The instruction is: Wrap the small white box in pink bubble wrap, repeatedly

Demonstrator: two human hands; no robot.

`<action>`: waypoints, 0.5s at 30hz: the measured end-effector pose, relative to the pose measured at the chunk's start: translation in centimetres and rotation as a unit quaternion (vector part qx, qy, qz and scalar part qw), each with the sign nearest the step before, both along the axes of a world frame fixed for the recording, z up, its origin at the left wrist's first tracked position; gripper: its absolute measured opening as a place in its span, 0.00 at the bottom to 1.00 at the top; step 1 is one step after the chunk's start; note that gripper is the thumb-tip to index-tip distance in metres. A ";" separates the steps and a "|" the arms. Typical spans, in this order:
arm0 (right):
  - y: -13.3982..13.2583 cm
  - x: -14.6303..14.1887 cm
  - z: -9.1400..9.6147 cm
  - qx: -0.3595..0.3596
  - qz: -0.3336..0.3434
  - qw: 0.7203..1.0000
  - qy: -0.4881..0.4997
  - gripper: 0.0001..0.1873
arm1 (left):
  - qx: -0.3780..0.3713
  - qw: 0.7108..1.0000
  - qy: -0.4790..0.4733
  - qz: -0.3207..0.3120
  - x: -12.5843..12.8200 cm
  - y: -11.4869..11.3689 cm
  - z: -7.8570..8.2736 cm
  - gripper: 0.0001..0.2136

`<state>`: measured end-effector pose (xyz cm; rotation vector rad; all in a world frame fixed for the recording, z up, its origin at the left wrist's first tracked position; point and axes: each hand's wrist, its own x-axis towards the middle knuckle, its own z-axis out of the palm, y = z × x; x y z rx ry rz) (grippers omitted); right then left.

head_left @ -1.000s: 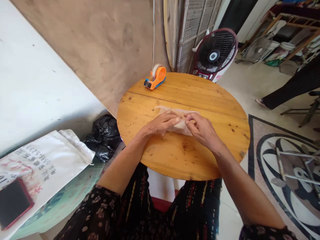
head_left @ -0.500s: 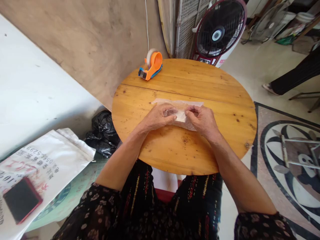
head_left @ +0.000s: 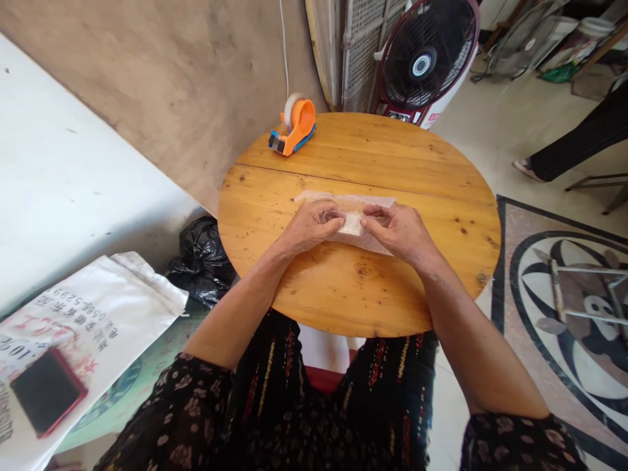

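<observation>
A small whitish packet (head_left: 352,224) lies on a see-through plastic sheet (head_left: 369,243) on the round wooden table (head_left: 343,294). The left end of the packet is pinched by my left hand (head_left: 314,226), its thumb in front and fingers curled behind. On the other end my right hand (head_left: 395,230) closes in the same way, with the thumb tip on the near edge. Plastic film spreads out behind and below both hands. What the packet contains cannot be made out.
An orange tape dispenser (head_left: 297,127) stands at the table's far left edge. Behind the table is a fan (head_left: 422,65). A phone (head_left: 48,391) rests on a white printed sack (head_left: 112,294) at left, near a black plastic bag (head_left: 201,261). Another person's leg (head_left: 579,147) shows at right.
My right fingers have shifted slightly and their grip looks a little looser around the packet's end. The packet stays in nearly the same place; the whole view has moved slightly.
</observation>
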<state>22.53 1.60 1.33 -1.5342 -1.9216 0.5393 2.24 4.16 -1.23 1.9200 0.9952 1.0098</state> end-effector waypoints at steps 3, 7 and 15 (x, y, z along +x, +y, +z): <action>0.4 0.1 -0.6 -0.012 0.003 1.000 0.016 0.12 | 0.004 1.000 0.010 0.008 0.0 0.0 0.0 0.06; 0.5 0.0 -1.4 -0.001 -0.021 0.999 0.046 0.11 | -0.004 0.999 0.032 0.031 0.0 -0.1 0.2 0.07; 0.4 -0.5 -1.8 -0.008 0.001 0.992 0.127 0.11 | -0.001 0.999 0.024 0.037 0.1 -0.2 0.2 0.06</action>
